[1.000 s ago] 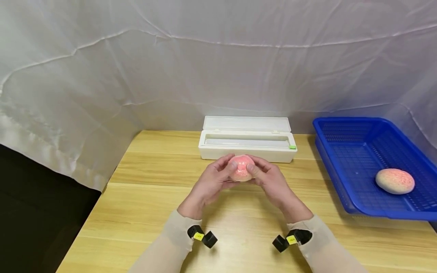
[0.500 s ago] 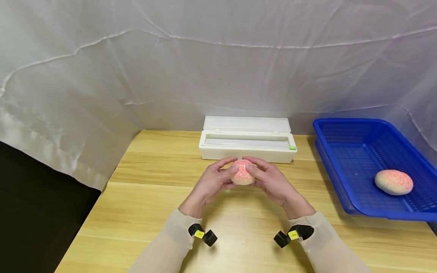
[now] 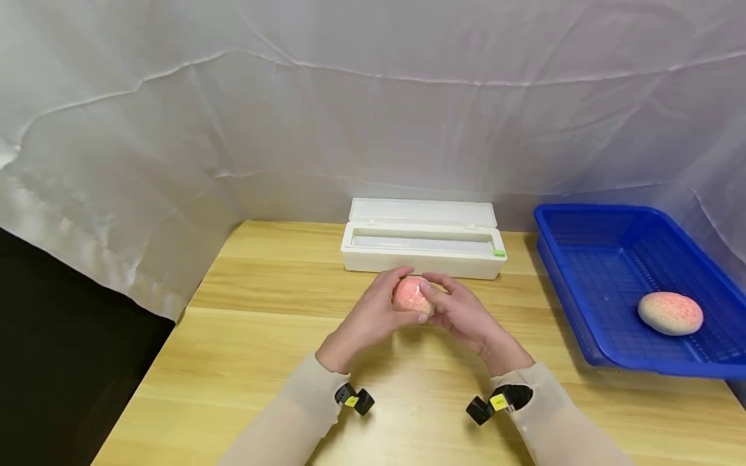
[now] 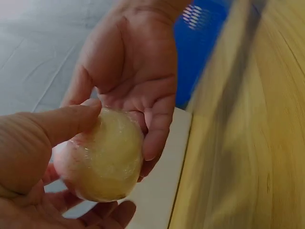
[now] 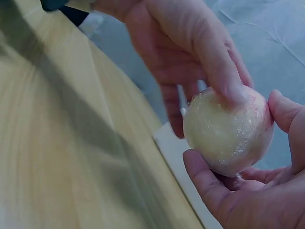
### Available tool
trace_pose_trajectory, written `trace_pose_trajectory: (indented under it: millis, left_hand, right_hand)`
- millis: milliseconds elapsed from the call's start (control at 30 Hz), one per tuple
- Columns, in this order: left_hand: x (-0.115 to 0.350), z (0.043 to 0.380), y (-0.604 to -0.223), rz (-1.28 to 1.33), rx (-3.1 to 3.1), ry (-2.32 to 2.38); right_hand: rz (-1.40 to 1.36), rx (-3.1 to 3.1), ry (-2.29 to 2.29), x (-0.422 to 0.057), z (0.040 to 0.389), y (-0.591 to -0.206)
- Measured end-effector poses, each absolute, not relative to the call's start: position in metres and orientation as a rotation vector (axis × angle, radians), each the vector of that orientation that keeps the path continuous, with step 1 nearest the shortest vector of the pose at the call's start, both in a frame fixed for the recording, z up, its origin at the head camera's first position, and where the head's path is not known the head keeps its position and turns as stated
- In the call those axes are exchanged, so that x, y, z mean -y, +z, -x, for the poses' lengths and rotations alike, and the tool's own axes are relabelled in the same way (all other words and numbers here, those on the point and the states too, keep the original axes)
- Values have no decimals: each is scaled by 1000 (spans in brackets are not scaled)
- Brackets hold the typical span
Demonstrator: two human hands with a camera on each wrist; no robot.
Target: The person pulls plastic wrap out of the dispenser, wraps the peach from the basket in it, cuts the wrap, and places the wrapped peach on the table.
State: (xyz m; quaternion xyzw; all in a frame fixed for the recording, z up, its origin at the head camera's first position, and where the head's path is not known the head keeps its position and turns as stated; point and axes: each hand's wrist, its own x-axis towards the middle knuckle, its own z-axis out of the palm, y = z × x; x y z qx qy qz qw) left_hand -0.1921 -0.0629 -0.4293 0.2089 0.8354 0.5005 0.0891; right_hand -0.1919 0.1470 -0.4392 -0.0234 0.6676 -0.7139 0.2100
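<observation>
A pink and cream peach (image 3: 410,296), wrapped in shiny clear film, is held between both hands above the table. In the head view my left hand (image 3: 375,309) grips its left side, the thumb along the near lower edge. From the right, my right hand (image 3: 463,315) holds it with the thumb on top and fingers around the far side. Both wrist views show the pale, film-covered underside of the peach (image 4: 107,157), with the fingers of both hands around it. Just beyond the hands stands a long white cling film box (image 3: 424,264), its lid raised.
On the right a blue plastic basket (image 3: 574,304) contains another pink and cream peach (image 3: 670,313). A green slider (image 3: 498,253) sits at the white box's right end. Grey-white cloth (image 3: 373,129) hangs behind the wooden table (image 3: 245,362).
My left hand has shifted right, its thumb moving from the top of the peach to its near lower edge. The peach has turned slightly. My right hand stays around it.
</observation>
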Motion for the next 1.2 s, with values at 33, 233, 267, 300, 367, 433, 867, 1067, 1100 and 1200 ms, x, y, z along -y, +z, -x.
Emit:
trace_pose_trajectory:
  millis: [33, 233, 267, 300, 367, 433, 867, 1067, 1100, 1200]
  left_hand:
    - [62, 192, -429, -642, -2521, 1462]
    - [80, 201, -439, -570, -2595, 1400]
    - [85, 204, -442, -547, -2614, 1386]
    - [91, 207, -444, -523, -2636, 1371]
    - [105, 213, -450, -476, -2682, 1332]
    - [120, 219, -454, -436, -2719, 1300]
    - [211, 238, -456, -283, -2701, 1212]
    - [222, 239, -456, -206, -2609, 1219]
    - [222, 239, -456, -198, -2598, 1226]
    - [220, 238, -456, -183, -2594, 1235]
  right_hand:
    - [63, -1860, -1974, -146, 191, -441]
    - [16, -1906, -1954, -147, 188, -450]
    - [1, -1920, -1951, -149, 187, -452]
    - [-10, -1940, -1942, -151, 187, -454]
    - [-45, -1972, -1922, -156, 186, -457]
    - [-67, -1988, -1909, -161, 185, -460]
    - [-102, -2041, -1882, -177, 174, -465]
    - [-137, -2027, -1906, -181, 175, -472]
    - [-136, -2024, -1907, -182, 175, -473]
    - [-123, -2023, -1901, -181, 174, -475]
